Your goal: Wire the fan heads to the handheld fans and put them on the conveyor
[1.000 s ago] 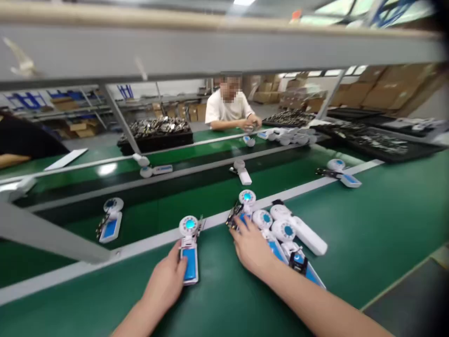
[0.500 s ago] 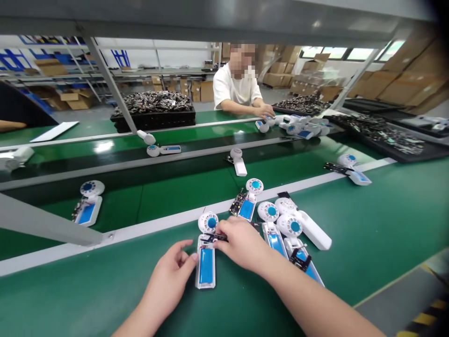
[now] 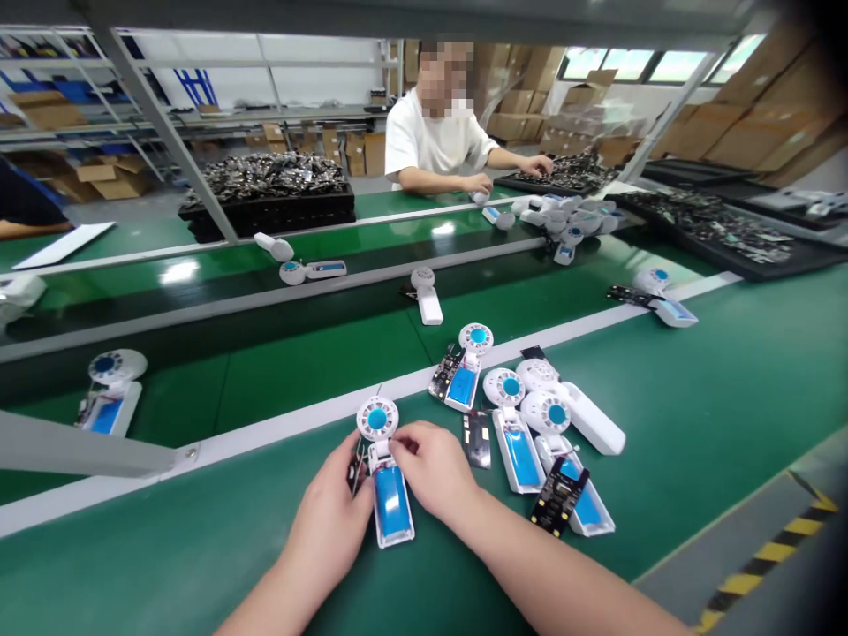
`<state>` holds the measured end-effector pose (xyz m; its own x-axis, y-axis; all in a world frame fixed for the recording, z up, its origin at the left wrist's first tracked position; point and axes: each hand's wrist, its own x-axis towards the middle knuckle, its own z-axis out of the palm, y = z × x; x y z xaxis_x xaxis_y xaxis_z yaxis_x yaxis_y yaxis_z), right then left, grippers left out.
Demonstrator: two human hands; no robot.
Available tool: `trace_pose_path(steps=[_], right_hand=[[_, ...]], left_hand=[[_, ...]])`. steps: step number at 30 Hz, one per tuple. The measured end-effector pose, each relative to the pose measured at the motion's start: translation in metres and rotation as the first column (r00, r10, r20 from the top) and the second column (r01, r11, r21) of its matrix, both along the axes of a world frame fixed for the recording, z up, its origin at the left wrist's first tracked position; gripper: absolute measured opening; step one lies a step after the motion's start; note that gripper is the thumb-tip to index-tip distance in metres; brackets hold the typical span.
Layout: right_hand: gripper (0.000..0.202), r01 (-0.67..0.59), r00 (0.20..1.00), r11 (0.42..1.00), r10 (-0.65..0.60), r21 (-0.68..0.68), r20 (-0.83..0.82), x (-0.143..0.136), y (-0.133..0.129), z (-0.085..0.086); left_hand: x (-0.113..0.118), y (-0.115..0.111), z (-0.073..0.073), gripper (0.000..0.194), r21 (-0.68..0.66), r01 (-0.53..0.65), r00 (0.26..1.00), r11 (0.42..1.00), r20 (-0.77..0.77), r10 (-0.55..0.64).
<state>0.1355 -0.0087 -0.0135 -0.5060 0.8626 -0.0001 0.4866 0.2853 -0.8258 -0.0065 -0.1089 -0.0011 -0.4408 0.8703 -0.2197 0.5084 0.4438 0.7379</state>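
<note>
A white handheld fan with a round head and a blue battery in its open handle lies on the green table in front of me. My left hand is at its left side, fingers closed on a small dark circuit board. My right hand pinches at the neck of the fan, right of centre; what its fingertips hold is too small to name. Right of my right hand lies a black board, and beside it are several open fans, one with a circuit board on it.
Across the green conveyor, a person in a white shirt reaches into a tray of boards. More fans lie on the belt. A metal post stands at the left. A black tray is at the right.
The dark board has moved from my right fingers to my left hand, left of the fan. My right fingers are now at the fan's neck. The other person's hands have spread apart.
</note>
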Motion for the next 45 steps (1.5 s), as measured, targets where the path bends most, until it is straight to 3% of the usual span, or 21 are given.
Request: trace_pose_path(steps=[4,8,15,19,25,31,35,40,45], right_hand=[[0.015,-0.027,0.978,0.999,0.034,0.037,-0.206,-0.001,0.001,-0.011],[0.013,-0.092,0.964,0.991,0.112,0.092,-0.241,0.001,0.002,-0.011],[0.012,-0.122,0.972,0.984,0.145,0.129,-0.186,-0.005,-0.006,-0.006],[0.012,-0.124,0.981,0.985,0.141,0.123,-0.135,-0.005,-0.009,-0.004],[0.016,-0.1,0.981,0.995,0.099,0.006,-0.167,-0.001,-0.007,-0.003],[0.018,-0.126,0.973,0.99,0.11,-0.068,-0.202,0.002,-0.003,-0.001],[0.019,-0.151,0.971,0.987,0.138,-0.05,-0.197,0.002,-0.004,0.0],[0.016,-0.045,0.985,0.999,0.042,-0.02,-0.165,-0.001,-0.012,-0.003],[0.013,-0.043,0.989,0.994,0.056,0.098,-0.133,0.002,-0.017,-0.004]], left_hand=[[0.006,0.001,-0.008,0.055,0.032,-0.022,0.997,0.999,0.069,0.019],[0.004,0.001,-0.014,0.042,0.152,-0.008,0.997,0.988,0.074,-0.003],[0.002,0.006,-0.008,0.02,0.294,0.094,0.978,0.951,-0.207,-0.033],[0.005,0.006,-0.013,0.02,0.357,0.187,0.927,0.915,-0.372,-0.044],[0.006,0.005,-0.021,0.026,0.368,0.349,0.83,0.862,-0.548,-0.103],[0.005,0.005,-0.022,0.032,0.367,0.412,0.792,0.834,-0.597,-0.128],[0.007,0.004,-0.019,0.029,0.354,0.395,0.798,0.848,-0.59,-0.126],[0.01,0.002,-0.015,0.027,0.341,0.387,0.798,0.856,-0.59,-0.125],[0.009,-0.001,-0.014,0.025,0.327,0.382,0.804,0.865,-0.58,-0.136]])
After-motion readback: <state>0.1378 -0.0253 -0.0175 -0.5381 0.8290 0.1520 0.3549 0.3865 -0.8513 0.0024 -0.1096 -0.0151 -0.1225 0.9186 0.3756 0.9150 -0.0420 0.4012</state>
